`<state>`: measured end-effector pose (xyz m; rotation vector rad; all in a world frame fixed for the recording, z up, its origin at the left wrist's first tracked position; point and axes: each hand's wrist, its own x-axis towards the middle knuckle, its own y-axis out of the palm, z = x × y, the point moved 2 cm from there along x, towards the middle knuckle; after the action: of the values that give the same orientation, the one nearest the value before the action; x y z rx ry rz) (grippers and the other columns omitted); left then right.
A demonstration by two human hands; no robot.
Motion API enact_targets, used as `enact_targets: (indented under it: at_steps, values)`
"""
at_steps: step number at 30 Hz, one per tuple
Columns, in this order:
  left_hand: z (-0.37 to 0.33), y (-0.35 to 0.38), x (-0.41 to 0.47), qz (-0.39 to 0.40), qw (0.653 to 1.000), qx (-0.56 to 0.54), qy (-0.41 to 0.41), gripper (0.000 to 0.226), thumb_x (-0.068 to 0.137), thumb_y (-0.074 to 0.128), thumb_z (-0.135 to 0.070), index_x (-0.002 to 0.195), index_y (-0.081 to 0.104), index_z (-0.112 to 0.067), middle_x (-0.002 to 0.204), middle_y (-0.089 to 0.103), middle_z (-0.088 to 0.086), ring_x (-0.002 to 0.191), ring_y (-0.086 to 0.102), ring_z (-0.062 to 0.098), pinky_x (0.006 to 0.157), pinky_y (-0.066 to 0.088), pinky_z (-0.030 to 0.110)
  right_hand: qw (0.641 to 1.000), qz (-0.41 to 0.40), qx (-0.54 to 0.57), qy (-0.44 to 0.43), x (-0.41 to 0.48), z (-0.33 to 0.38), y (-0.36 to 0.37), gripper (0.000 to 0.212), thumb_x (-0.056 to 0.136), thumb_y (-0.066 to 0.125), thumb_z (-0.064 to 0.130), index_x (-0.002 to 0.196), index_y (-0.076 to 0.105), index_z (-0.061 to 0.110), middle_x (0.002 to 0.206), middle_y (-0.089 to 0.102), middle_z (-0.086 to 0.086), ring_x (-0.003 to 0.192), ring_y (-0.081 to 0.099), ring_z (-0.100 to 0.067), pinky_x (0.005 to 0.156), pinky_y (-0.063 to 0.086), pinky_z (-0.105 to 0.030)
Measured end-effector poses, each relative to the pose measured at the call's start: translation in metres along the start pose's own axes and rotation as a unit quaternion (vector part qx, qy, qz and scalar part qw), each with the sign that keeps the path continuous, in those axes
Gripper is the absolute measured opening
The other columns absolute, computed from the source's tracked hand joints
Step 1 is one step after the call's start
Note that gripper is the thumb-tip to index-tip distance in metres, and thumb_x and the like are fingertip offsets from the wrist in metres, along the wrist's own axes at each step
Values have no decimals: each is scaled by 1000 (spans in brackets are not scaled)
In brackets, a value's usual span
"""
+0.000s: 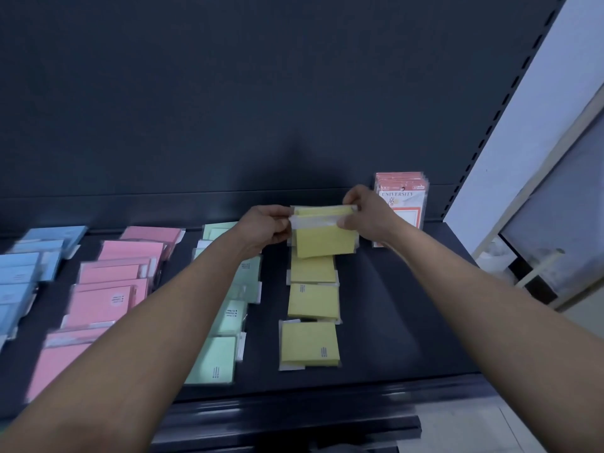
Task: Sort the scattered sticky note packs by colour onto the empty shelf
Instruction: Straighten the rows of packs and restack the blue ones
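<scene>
My left hand [266, 227] and my right hand [362, 214] hold a yellow sticky note pack [323, 237] between them, one at each end of its top edge, at the back of the yellow row. Below it lie three more yellow packs [312, 300] in a line toward the shelf's front. On the dark shelf [385, 322] the packs lie in colour rows: blue packs [29, 266] at the far left, pink packs [111, 289], then green packs [225, 328], partly hidden by my left forearm.
Red-and-white packs marked UNIVERSITY [402, 204] stand upright against the back panel at the right. The dark back panel [228, 109] rises behind the shelf. A slotted upright [496, 119] and a pale wall lie to the right. The shelf's front lip [294, 410] is near me.
</scene>
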<state>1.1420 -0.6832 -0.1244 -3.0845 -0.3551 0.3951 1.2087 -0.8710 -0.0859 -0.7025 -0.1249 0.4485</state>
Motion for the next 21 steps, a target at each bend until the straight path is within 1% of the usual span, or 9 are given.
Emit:
enact_targets:
  at_steps: [2,3,5,8,10,12,16,19,21]
  values:
    - [0,2,-1,7,1000,10,3,28,96,39,6,114,58,-5,97,63,7,85,59,14,75,51,22,1000,-4,-8,6,-2,-5,-2,45,83,69,6,122,49,10,105,49,-2,94,49,-17,77,39,-23]
    - [-1,4,-1,4,1000,15,7,28,96,40,6,114,59,-5,96,63,6,85,59,14,76,51,22,1000,-3,-11,12,-3,-7,-3,44,83,68,7,125,51,9,105,51,-2,94,51,-16,78,39,-23]
    - [0,6,2,-26,998,48,17,27,94,44,6,116,59,-2,95,62,6,87,58,16,77,50,23,1000,-9,-22,20,-5,-9,-8,35,85,67,8,120,58,8,100,57,-5,87,55,-18,73,41,-23]
    - [4,8,9,-60,981,179,46,31,90,55,3,121,57,-1,106,58,9,100,54,19,84,46,24,998,-53,-33,25,-5,-10,-21,34,86,67,9,119,60,8,101,55,-4,89,53,-18,75,41,-24]
    - [8,13,13,-45,964,257,58,40,88,60,-1,128,53,-2,122,56,11,114,51,22,95,41,26,996,-83,-35,26,-4,-12,-29,36,85,68,10,120,59,6,103,52,-2,92,49,-16,78,38,-23]
    - [12,18,19,-22,951,304,55,46,88,61,-4,132,49,-5,135,50,10,123,47,24,99,38,29,994,-101,-28,33,-4,-14,-36,35,86,67,11,119,58,5,103,50,-2,91,47,-17,76,37,-22]
    - [14,26,31,-19,933,358,36,53,88,64,-20,135,44,-4,136,48,13,122,47,26,95,39,28,991,-124,-33,31,-10,-18,-45,38,86,67,11,121,57,4,106,49,-2,96,47,-17,80,36,-22]
    - [15,36,39,-34,910,414,2,72,83,68,-38,138,37,-4,137,43,15,128,37,31,101,39,37,989,-137,-37,36,-13,-19,-50,35,86,66,11,119,57,3,105,49,-3,95,47,-17,79,36,-22]
    - [14,42,43,-44,900,433,-15,84,77,74,-39,141,31,-5,139,41,14,130,33,31,103,39,40,989,-140,-34,40,-13,-20,-52,34,86,66,11,118,57,3,104,50,-3,93,48,-17,79,37,-22]
